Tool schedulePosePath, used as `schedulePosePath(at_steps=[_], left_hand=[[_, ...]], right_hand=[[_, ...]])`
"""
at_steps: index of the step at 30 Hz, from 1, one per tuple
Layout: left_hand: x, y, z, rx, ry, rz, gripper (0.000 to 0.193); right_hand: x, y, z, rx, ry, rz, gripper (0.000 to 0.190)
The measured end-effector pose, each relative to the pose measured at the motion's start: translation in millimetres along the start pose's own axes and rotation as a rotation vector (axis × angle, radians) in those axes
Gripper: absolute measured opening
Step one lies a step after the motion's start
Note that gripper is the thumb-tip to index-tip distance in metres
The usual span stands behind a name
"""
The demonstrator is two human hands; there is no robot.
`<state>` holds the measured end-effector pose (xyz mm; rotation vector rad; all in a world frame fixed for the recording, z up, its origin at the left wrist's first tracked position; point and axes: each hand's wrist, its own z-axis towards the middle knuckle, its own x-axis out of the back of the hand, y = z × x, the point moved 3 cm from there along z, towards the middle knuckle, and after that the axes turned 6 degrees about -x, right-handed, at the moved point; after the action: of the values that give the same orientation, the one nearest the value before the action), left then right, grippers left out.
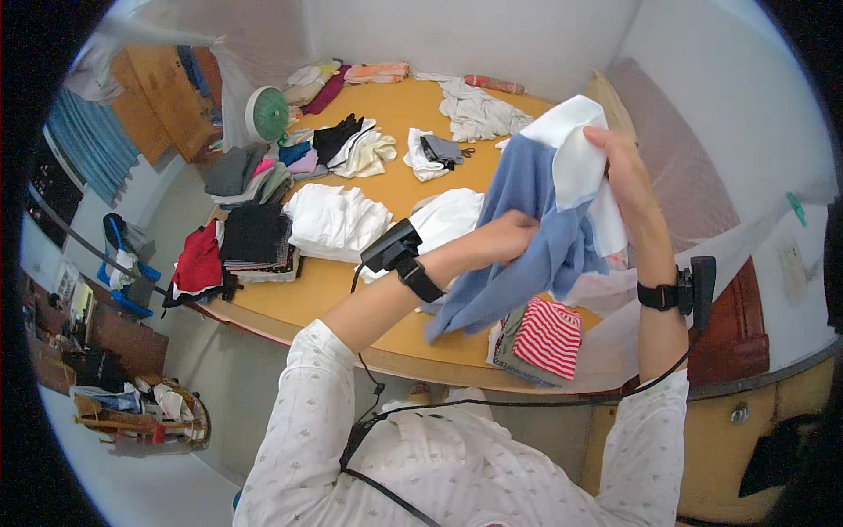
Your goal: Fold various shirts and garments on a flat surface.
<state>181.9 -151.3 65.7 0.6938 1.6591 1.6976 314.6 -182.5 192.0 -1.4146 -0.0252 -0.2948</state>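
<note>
A blue garment [520, 178] with a broad white band hangs above the bed, held up by both hands. My right hand [622, 171] pinches the white part near its top edge. Lower down, my left hand [507, 237] is closed on the blue cloth, its fingertips partly hidden by the folds. One long blue end droops toward the bed's front edge. Beneath the garment lies a folded red-and-white striped cloth [548, 339] on a small stack. White folded clothes [448, 211] sit behind my left forearm.
Around the yellow bed surface [329, 290] stand a white pile [339, 221], a dark stack [257, 240], a red garment [197, 260] and a grey pile [237, 171]. A green fan [267, 113] is at the far left. Sheer netting [718, 257] drapes along the right. A black cable [527, 403] crosses before me.
</note>
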Motion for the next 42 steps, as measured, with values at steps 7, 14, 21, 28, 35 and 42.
schedulePosePath(at_steps=[7, 14, 21, 28, 35, 42], left_hand=[[3.1, -35.3, -14.3, 0.249, -0.483, 0.227, 0.026], [1.7, -72.6, -17.4, 0.681, -0.5, -0.088, 0.043], [30.0, -44.3, -32.3, 0.394, -0.051, -0.192, 0.026], [113.5, 60.3, -49.2, -0.155, 0.25, -0.367, 0.03], [126.6, 81.3, -56.0, -0.351, 0.378, -0.032, 0.033], [185.6, 74.3, -61.4, -0.526, 0.833, 1.402, 0.029]], right_hand=[[-31.2, 11.7, -11.6, 0.023, -0.181, -0.185, 0.036], [-28.8, 25.9, -12.6, 0.001, -0.208, -0.148, 0.036], [3.0, 35.9, -17.2, -0.054, -0.017, -0.196, 0.033], [57.5, 45.9, -16.0, -0.133, 0.152, -0.194, 0.029], [42.7, 32.0, -11.8, -0.122, 0.083, -0.172, 0.029], [13.8, 14.4, 2.3, 0.128, -0.012, -0.53, 0.029]])
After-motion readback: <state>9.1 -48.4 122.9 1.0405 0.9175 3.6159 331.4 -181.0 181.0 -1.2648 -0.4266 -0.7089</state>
